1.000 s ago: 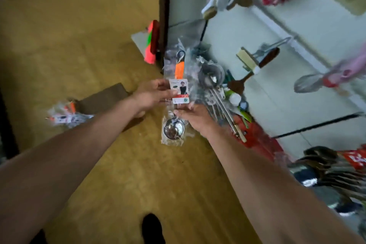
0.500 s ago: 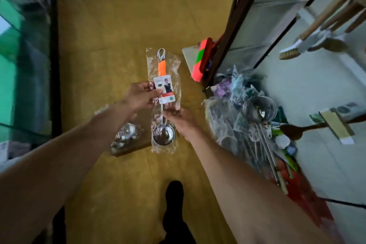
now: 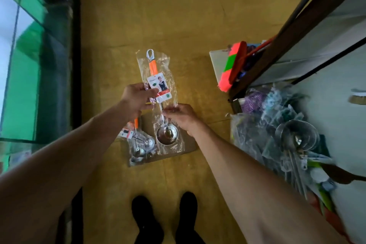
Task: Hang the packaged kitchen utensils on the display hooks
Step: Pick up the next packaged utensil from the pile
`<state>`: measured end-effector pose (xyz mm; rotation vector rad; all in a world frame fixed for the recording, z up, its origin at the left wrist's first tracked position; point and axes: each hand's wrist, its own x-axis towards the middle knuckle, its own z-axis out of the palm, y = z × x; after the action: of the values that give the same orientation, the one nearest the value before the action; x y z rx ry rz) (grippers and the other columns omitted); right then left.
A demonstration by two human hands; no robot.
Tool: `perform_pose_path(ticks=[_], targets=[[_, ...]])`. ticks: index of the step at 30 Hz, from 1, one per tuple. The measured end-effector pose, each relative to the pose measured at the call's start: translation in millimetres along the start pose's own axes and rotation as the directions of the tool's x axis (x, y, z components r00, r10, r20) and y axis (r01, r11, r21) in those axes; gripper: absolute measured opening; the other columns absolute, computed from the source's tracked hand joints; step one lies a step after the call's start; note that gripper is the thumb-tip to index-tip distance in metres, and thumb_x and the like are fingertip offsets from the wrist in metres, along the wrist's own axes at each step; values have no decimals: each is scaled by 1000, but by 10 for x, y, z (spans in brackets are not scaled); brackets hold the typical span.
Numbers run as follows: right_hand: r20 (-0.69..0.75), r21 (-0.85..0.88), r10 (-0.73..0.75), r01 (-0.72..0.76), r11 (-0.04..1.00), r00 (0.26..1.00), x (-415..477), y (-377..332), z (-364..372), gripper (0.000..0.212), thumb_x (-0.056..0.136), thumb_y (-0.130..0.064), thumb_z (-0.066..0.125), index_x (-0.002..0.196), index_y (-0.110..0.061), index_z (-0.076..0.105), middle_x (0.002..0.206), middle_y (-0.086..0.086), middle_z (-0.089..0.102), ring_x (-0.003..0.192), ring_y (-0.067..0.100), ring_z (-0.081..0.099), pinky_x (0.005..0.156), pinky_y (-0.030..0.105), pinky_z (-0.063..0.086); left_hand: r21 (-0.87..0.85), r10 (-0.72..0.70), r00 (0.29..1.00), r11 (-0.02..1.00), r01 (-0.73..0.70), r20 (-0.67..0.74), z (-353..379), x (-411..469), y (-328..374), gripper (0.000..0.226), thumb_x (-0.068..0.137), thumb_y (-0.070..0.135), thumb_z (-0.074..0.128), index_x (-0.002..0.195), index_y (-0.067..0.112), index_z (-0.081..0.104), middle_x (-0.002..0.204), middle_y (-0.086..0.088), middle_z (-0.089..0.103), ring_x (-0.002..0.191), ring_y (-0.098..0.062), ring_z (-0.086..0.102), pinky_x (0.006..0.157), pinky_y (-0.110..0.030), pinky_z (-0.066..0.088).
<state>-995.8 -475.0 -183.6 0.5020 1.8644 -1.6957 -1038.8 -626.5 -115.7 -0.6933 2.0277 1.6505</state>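
**Packaged ladle held in both hands above the cardboard**

The ladle, sealed in a clear bag with an orange handle and a paper label, is held above the cardboard on the floor. Its bowl end is over the cardboard and its hanging loop points away from it. The left hand pinches the bag's edge beside the label. The right hand pinches the bag at the metal shaft. Another bagged utensil lies on the cardboard's left part. Right of the cardboard, a heap of bagged utensils sits against a white display panel
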Motion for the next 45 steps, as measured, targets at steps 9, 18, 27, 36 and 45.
perform_pose_path(ticks=[9,18,27,36,45], targets=[[25,49,149,-150,987,989,706,86,1031,29,84,-3,74,110,7,66,82,2,66,67,6,60,60,11,50,2,-195,980,981,195,-38,-873,902,-461,14,86,9,76,86,15,63,88,-5,68,76,-17,64,53,-23,58],[-64,-171,268,-276,946,961,1879,1470,1891,20,82,-9,77,77,-21,61,78,-3,67,73,12,64,68,27,57,-22,-387,911,921,388,-145,-1074,2265,-2170,16,83,6,77,97,6,68,80,-9,69,59,-19,61,58,-33,53],[-227,-590,164,-269,762,960,2660,2930,2112,22,86,-32,69,99,-16,63,102,9,71,94,31,65,72,36,47,28,-453,871,884,466,-191,-796,3151,-3925,12,82,3,77,83,0,65,83,-19,71,70,-30,72,61,-40,61],[-167,-775,152,-225,590,974,2655,2730,2072,30,94,-38,62,111,-13,57,114,11,66,105,33,63,78,36,47,259,-313,903,883,391,-295,-815,2986,-3665,18,89,14,70,89,-3,65,82,-13,70,66,-24,69,52,-34,58],[-52,-938,-187,16,346,981,2265,1318,1445,69,102,-51,31,157,-13,11,162,18,13,148,36,14,120,49,17,923,192,981,379,-67,-7,-849,2328,-2240,71,100,55,36,157,18,14,164,-17,13,147,-38,22,117,-51,24]])
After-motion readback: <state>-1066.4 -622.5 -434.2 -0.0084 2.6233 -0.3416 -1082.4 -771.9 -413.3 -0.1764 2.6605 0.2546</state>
